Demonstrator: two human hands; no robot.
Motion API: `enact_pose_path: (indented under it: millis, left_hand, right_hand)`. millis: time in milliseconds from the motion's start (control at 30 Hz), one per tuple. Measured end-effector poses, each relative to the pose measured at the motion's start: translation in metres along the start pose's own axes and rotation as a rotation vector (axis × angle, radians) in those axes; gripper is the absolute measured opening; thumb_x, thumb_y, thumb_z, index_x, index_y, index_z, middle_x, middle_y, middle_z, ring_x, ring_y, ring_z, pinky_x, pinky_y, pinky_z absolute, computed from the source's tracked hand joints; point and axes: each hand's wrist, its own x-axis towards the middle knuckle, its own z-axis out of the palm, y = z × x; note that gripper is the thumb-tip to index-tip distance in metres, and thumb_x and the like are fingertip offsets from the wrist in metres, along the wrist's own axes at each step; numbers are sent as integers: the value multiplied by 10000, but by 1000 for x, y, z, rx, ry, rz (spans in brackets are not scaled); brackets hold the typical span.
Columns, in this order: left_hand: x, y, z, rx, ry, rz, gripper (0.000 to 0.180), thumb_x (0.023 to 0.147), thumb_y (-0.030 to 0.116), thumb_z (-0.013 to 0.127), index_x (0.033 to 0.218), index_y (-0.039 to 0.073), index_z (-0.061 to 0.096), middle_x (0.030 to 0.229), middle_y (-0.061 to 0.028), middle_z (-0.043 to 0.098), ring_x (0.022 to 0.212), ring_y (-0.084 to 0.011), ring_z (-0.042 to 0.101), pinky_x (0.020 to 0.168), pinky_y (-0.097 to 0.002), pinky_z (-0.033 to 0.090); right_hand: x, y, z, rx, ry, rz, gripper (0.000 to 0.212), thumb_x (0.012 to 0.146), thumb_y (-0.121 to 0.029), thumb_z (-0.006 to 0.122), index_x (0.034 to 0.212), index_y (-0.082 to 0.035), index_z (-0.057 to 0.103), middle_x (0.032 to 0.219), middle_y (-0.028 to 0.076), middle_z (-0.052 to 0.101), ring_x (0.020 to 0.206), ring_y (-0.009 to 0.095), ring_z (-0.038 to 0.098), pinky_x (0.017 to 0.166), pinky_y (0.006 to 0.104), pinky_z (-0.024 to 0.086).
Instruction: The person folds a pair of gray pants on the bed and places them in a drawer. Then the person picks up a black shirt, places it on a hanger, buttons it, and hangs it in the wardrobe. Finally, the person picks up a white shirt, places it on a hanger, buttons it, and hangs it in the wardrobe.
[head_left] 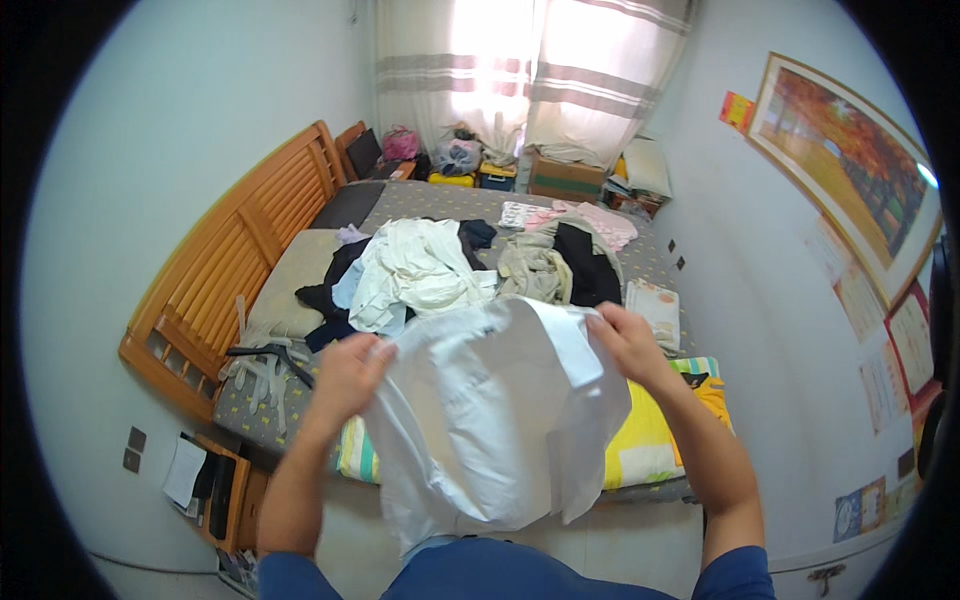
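A white collared shirt (475,420) hangs spread between my two hands, in front of the bed's near edge. My left hand (352,375) is closed on one side of its upper edge. On the other side, next to the collar, my right hand (628,345) grips the cloth. The shirt's lower part falls toward my body, and its front hangs open. Beyond it on the bed lies a heap of white, light blue and dark clothes (425,265). To the right of that heap is a pile of beige and black garments (560,262).
White and black hangers (268,375) lie at the bed's left near the wooden headboard (235,260). A yellow and green striped cloth (650,430) covers the near right corner. Folded pink clothes (600,222) lie farther back. A nightstand (235,495) stands at the lower left.
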Motion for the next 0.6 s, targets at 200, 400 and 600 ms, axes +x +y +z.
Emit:
enact_pose_path:
  millis: [200,400,600]
  left_hand:
    - [-76,-30,14,-147,-567,-124,253,906,247,731,902,-6,724,742,-149,700,661,-280,679,629,-382,521]
    - [-50,-82,-53,-939,-601,108,172,847,179,779,865,9,760,716,-122,710,632,-292,703,588,-341,530]
    - [140,-140,88,-282,-481,-140,268,876,251,743,937,-10,726,808,-87,705,789,-99,626,731,-305,515]
  right_hand:
    - [-73,11,15,17,-621,176,296,1039,-317,563,978,-65,705,778,147,666,708,253,656,701,377,530]
    - [-69,-13,-40,920,-754,-161,174,901,-96,711,817,54,684,736,194,650,627,357,643,585,434,511]
    - [58,139,8,204,-110,553,308,994,-296,647,867,-16,654,775,-42,561,741,55,485,631,259,412]
